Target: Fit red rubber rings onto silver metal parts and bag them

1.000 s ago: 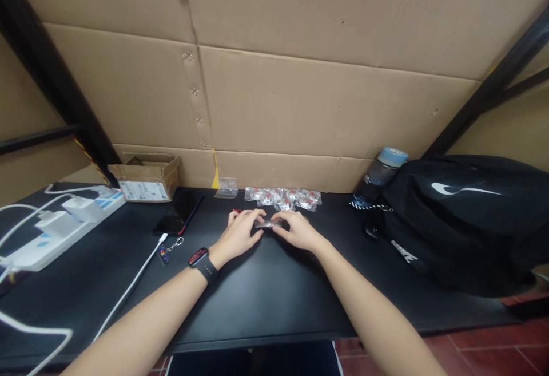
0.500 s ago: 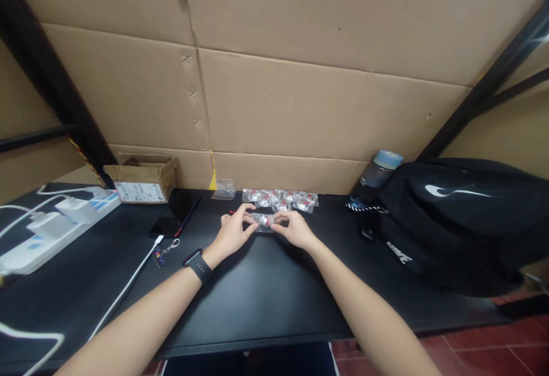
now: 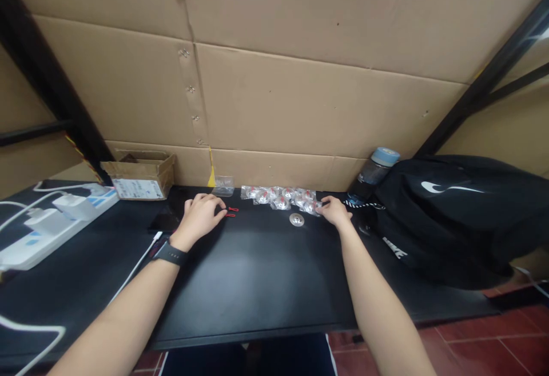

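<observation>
Several clear plastic packets with round silvery pieces and red bits lie in a group by the cardboard wall. At the right end of this group, my right hand has its thumb and finger closed on the edge of a packet. A bare silvery disc lies just in front of the group. My left hand is curved over the table, its fingertips beside small red loops; whether it touches them cannot be made out, and its fingers look apart.
On the left are a cardboard box, a dark phone and a white power strip. A clear plastic piece lies near the wall. A bottle and black bag stand at right.
My hands have moved apart from the packet they held together. My left hand moved left, my right hand right to the packets' end. The silvery disc and red loops now show on the table.
</observation>
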`<action>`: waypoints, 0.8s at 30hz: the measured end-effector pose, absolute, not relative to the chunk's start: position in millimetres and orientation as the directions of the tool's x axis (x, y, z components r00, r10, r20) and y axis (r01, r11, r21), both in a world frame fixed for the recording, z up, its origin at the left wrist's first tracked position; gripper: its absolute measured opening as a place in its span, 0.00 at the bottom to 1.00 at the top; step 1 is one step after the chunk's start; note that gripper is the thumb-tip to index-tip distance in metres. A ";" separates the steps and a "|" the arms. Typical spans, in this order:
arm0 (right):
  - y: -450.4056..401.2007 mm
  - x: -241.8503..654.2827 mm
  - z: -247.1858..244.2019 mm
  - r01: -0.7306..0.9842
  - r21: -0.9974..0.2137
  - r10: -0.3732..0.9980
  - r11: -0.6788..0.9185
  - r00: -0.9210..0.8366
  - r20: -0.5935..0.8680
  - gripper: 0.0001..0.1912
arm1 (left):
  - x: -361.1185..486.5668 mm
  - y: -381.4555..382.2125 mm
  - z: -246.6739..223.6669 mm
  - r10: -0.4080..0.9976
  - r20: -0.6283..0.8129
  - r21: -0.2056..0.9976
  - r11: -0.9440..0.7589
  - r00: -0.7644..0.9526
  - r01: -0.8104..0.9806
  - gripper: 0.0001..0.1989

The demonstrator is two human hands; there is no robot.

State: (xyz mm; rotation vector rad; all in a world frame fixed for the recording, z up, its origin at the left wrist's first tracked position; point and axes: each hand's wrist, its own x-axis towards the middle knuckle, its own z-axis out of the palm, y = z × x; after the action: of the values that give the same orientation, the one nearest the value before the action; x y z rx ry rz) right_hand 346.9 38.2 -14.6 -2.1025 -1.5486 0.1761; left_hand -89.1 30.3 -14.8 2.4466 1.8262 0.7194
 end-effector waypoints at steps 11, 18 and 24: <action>23.0 302.6 -8.3 0.794 -0.482 0.925 0.372 -0.358 0.125 0.20 | -78.9 28.1 -28.2 0.887 0.308 0.308 -0.434 0.343 0.847 0.04; 20.1 289.9 -9.2 0.873 -0.388 0.954 0.294 -0.243 0.178 0.17 | -67.9 20.4 -24.5 0.863 0.318 0.274 -0.481 0.393 0.833 0.06; 14.9 271.6 -1.3 0.688 -0.619 0.924 0.378 -0.233 0.304 0.29 | -53.2 16.5 -23.9 0.836 0.399 0.339 -0.515 0.376 0.787 0.05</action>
State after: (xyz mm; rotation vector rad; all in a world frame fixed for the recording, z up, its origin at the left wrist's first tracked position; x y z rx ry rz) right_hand 271.6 14.9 -1.3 -1.3835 -2.0035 0.4756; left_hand -53.2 16.5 -23.9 2.5283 1.4960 0.8179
